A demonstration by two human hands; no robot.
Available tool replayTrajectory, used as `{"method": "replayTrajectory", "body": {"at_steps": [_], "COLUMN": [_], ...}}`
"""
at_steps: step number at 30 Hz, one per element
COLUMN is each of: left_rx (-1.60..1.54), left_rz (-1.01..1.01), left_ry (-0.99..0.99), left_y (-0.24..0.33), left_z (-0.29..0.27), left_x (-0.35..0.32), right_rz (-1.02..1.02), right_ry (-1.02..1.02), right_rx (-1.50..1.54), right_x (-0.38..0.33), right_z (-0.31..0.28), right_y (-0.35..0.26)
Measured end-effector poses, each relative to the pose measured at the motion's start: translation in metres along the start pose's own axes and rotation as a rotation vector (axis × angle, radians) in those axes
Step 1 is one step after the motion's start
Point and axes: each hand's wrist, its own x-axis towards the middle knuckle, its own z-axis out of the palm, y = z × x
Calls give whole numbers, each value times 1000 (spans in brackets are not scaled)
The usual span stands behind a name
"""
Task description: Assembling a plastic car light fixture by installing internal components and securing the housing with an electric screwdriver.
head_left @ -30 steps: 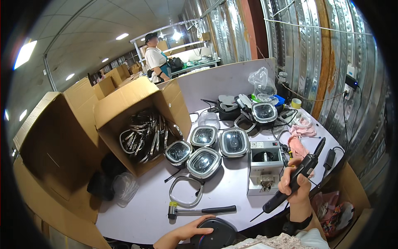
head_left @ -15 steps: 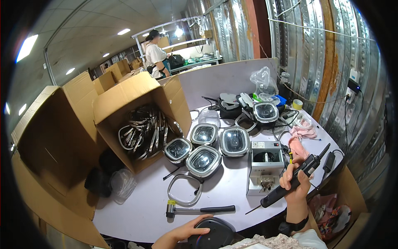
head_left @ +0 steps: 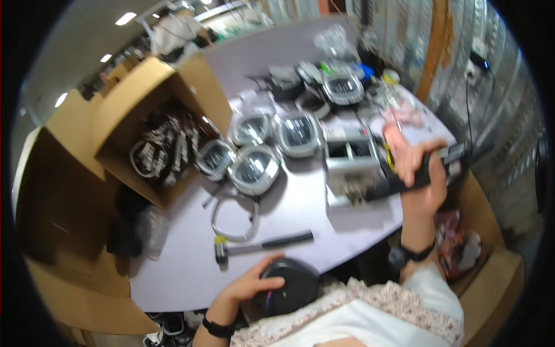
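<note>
My right hand is wrapped round a black electric screwdriver, blurred by motion. Its front end reaches to the front of a grey box-shaped screw feeder; whether the bit touches it cannot be made out. Down at the table's near edge, my left hand grips a round black housing, thumb on top, with red and blue wires showing by the thumb. Just beyond that hand lies a hammer with a yellow-tipped head. A clear ring-shaped frame rests behind the hammer.
Several glass-fronted units stand mid-table, with more at the back. A tilted carton at left holds many metallic strips. Pink cloth lies at the right, above an open box. A person stands beyond the partition.
My right hand has brought the screwdriver up to the screw feeder's front. The head view has tilted downward, showing more of my lap. My left hand still holds the black housing.
</note>
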Motion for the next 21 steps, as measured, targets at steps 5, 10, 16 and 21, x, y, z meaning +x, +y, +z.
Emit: {"method": "replayTrajectory", "body": {"at_steps": [5,10,16,21], "left_rx": [37,47,37,122], "left_rz": [-7,-30,-25,-22], "left_ry": [12,-2,37,-33], "left_y": [12,10,12,3], "left_z": [7,7,8,1], "left_x": [1,9,1,10], "right_rz": [-107,-136,-92,-100], "right_ry": [89,24,-62,9], "right_rx": [-72,-197,-101,101], "right_x": [30,32,41,39], "right_z": [13,7,21,11], "right_y": [-7,3,-6,-22]}}
